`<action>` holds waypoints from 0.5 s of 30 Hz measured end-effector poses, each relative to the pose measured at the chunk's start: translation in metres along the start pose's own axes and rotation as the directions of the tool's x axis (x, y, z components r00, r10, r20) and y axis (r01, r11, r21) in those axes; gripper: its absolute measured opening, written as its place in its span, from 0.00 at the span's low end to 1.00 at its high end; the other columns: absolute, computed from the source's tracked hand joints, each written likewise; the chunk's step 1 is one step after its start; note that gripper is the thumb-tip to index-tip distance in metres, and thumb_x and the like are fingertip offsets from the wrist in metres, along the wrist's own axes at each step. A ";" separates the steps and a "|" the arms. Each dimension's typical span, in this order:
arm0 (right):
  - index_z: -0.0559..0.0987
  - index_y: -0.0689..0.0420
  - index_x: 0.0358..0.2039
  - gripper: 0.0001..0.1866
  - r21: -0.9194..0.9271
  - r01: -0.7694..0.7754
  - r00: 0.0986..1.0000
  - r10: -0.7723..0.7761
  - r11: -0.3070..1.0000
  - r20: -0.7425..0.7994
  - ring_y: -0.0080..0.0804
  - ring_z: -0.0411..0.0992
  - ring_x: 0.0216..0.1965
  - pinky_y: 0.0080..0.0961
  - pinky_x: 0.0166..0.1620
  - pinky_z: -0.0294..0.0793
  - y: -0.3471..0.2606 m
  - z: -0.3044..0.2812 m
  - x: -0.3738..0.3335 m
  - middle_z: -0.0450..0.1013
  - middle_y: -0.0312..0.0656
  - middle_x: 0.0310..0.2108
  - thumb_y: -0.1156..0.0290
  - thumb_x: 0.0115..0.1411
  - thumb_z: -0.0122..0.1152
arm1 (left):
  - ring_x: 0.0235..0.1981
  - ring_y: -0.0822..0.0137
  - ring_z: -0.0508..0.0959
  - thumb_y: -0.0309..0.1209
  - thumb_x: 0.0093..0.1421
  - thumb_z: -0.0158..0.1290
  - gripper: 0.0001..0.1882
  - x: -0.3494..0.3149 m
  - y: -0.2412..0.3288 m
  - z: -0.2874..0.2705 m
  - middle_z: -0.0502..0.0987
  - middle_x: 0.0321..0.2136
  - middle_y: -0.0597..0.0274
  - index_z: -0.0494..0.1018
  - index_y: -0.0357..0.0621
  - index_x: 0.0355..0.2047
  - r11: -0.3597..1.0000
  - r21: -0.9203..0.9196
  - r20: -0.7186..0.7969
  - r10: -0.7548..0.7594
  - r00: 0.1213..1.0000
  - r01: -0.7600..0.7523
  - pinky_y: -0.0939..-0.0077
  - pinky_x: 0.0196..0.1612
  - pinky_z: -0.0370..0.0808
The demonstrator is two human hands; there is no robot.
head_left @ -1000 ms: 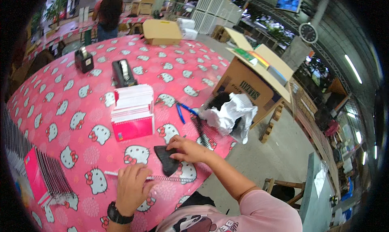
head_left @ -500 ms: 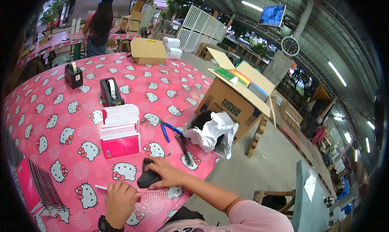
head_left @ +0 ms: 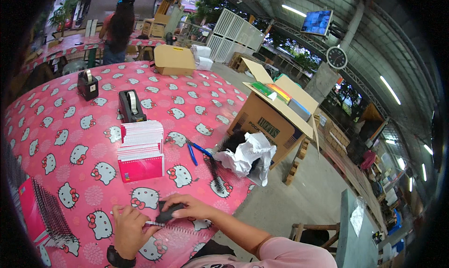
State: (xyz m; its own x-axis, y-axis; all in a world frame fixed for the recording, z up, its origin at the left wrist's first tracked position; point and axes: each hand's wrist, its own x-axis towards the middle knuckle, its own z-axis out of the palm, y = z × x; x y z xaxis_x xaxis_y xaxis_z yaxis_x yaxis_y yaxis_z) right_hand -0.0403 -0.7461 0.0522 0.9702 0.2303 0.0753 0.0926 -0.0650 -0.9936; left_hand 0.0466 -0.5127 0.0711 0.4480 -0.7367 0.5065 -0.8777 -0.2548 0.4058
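My left hand [head_left: 128,228] pinches a thin metal spiral binding coil [head_left: 180,229] lying on the pink cartoon-cat tablecloth [head_left: 70,141] near the front edge. My right hand [head_left: 189,207] presses a small dark grey notebook cover [head_left: 167,212] against the coil. A stack of pink spiral notebooks [head_left: 141,151] stands just beyond my hands. Blue-handled pliers [head_left: 195,151] and a black spiral coil [head_left: 215,172] lie to the right of the stack.
Two black tape dispensers [head_left: 130,105] [head_left: 87,84] and a closed cardboard box [head_left: 174,60] sit farther back. More coil-bound pink books [head_left: 39,212] lie at the left edge. An open carton [head_left: 273,116] with crumpled white paper [head_left: 248,155] stands right of the table. A person [head_left: 117,29] stands behind.
My head has tilted, so hands and table shifted lower in view. My right hand has slid onto the dark cover; my left hand still holds the coil's end.
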 end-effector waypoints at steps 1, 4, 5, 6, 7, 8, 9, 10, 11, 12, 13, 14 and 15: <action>0.75 0.59 0.43 0.24 0.093 0.037 0.999 -0.036 0.995 -0.009 0.34 0.66 0.48 0.29 0.53 0.61 -0.002 -0.002 -0.001 0.71 0.42 0.43 0.54 0.52 0.61 | 0.33 0.62 0.70 0.39 0.37 0.65 0.16 0.000 0.001 0.000 0.71 0.23 0.64 0.74 0.43 0.22 1.000 -0.011 0.009 0.004 1.000 -0.004 0.55 0.47 0.57; 0.76 0.60 0.41 0.26 -0.109 -0.007 1.000 0.010 0.994 0.026 0.36 0.66 0.50 0.32 0.54 0.60 -0.011 0.007 0.012 0.71 0.43 0.43 0.51 0.51 0.60 | 0.35 0.61 0.70 0.39 0.36 0.66 0.21 0.000 0.000 -0.003 0.74 0.26 0.63 0.74 0.44 0.30 0.998 -0.044 0.006 -0.055 0.998 0.055 0.56 0.48 0.57; 0.76 0.60 0.41 0.28 -0.321 -0.074 0.997 0.067 0.944 -0.034 0.37 0.65 0.50 0.33 0.55 0.59 -0.013 0.007 0.016 0.71 0.43 0.43 0.49 0.50 0.60 | 0.35 0.61 0.71 0.38 0.36 0.66 0.23 0.001 0.002 -0.005 0.74 0.28 0.63 0.74 0.44 0.33 0.996 -0.048 0.016 -0.068 0.998 0.069 0.56 0.49 0.57; 0.77 0.60 0.40 0.27 -0.392 -0.058 0.998 0.038 0.918 -0.059 0.38 0.65 0.50 0.33 0.56 0.58 -0.015 0.003 0.017 0.72 0.44 0.42 0.48 0.49 0.61 | 0.36 0.61 0.71 0.38 0.36 0.67 0.26 0.003 0.007 -0.009 0.75 0.29 0.62 0.73 0.44 0.36 0.995 -0.053 0.027 -0.082 0.996 0.083 0.56 0.49 0.57; 0.77 0.60 0.39 0.25 -0.142 0.009 1.000 -0.009 0.990 0.004 0.38 0.66 0.49 0.33 0.55 0.59 -0.016 0.005 0.015 0.72 0.44 0.40 0.51 0.50 0.61 | 0.36 0.61 0.71 0.38 0.35 0.67 0.29 0.004 0.009 -0.011 0.76 0.31 0.62 0.72 0.44 0.39 0.993 -0.053 0.036 -0.105 0.994 0.107 0.56 0.49 0.57; 0.77 0.60 0.38 0.23 0.122 0.063 0.996 -0.069 0.991 0.052 0.37 0.66 0.48 0.32 0.54 0.60 -0.020 0.009 0.012 0.72 0.43 0.39 0.53 0.51 0.62 | 0.36 0.60 0.71 0.38 0.35 0.67 0.30 0.004 0.008 -0.012 0.76 0.31 0.62 0.71 0.43 0.40 0.993 -0.042 0.042 -0.107 0.993 0.109 0.56 0.50 0.57; 0.77 0.60 0.37 0.21 0.379 0.098 0.987 -0.139 0.920 0.081 0.37 0.67 0.47 0.32 0.53 0.61 -0.021 0.011 0.010 0.72 0.43 0.38 0.55 0.51 0.62 | 0.36 0.60 0.71 0.37 0.35 0.67 0.31 0.005 0.007 -0.012 0.75 0.32 0.61 0.71 0.43 0.41 0.993 -0.030 0.048 -0.109 0.993 0.110 0.56 0.50 0.57; 0.77 0.61 0.38 0.22 0.057 0.091 0.989 -0.097 0.994 0.110 0.36 0.66 0.48 0.31 0.53 0.61 -0.021 0.009 0.013 0.72 0.44 0.39 0.55 0.52 0.62 | 0.36 0.60 0.71 0.37 0.35 0.67 0.32 0.005 0.007 -0.011 0.75 0.32 0.61 0.70 0.43 0.43 0.994 -0.019 0.059 -0.103 0.993 0.105 0.56 0.50 0.57; 0.77 0.61 0.38 0.22 -0.079 0.032 0.998 -0.028 0.996 0.057 0.36 0.66 0.48 0.32 0.54 0.60 -0.024 0.008 0.017 0.72 0.43 0.40 0.54 0.52 0.61 | 0.36 0.60 0.71 0.37 0.35 0.68 0.33 0.005 0.008 -0.012 0.75 0.33 0.61 0.69 0.43 0.44 0.994 -0.017 0.056 -0.106 0.993 0.107 0.56 0.50 0.57; 0.77 0.61 0.39 0.23 -0.210 -0.036 0.999 0.036 0.977 -0.005 0.36 0.65 0.49 0.32 0.54 0.60 -0.027 0.009 0.021 0.72 0.42 0.41 0.54 0.52 0.61 | 0.36 0.60 0.71 0.37 0.35 0.68 0.34 0.004 0.008 -0.013 0.75 0.34 0.60 0.69 0.42 0.44 0.994 -0.015 0.053 -0.107 0.993 0.108 0.56 0.51 0.56; 0.77 0.61 0.39 0.24 -0.338 -0.114 0.993 0.095 0.934 -0.071 0.36 0.65 0.49 0.33 0.55 0.59 -0.030 0.009 0.024 0.72 0.42 0.41 0.53 0.52 0.61 | 0.36 0.60 0.71 0.37 0.34 0.68 0.35 0.003 0.009 -0.013 0.75 0.34 0.60 0.68 0.42 0.45 0.993 -0.018 0.045 -0.112 0.993 0.113 0.56 0.51 0.56; 0.77 0.61 0.39 0.22 -0.113 -0.004 0.997 -0.004 0.994 -0.074 0.35 0.66 0.46 0.32 0.52 0.61 -0.018 0.007 0.021 0.71 0.42 0.39 0.55 0.52 0.61 | 0.36 0.60 0.71 0.37 0.34 0.68 0.36 0.004 0.008 -0.011 0.75 0.34 0.60 0.68 0.42 0.46 0.993 -0.018 0.038 -0.112 0.993 0.113 0.56 0.51 0.56; 0.77 0.61 0.38 0.21 -0.097 0.056 0.998 -0.058 0.994 -0.015 0.34 0.66 0.45 0.32 0.51 0.62 -0.017 0.009 0.019 0.71 0.42 0.38 0.56 0.52 0.61 | 0.36 0.60 0.71 0.37 0.33 0.68 0.37 0.004 0.008 -0.008 0.74 0.34 0.60 0.68 0.42 0.46 0.993 -0.019 0.031 -0.112 0.993 0.113 0.56 0.51 0.56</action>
State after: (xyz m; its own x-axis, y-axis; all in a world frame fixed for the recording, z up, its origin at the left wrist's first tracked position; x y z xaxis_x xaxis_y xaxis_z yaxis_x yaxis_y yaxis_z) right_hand -0.0253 -0.7322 0.0702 0.9665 0.2189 0.1339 0.1681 -0.1456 -0.9750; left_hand 0.0430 -0.5126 0.0821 0.5384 -0.7224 0.4339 -0.8181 -0.3247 0.4747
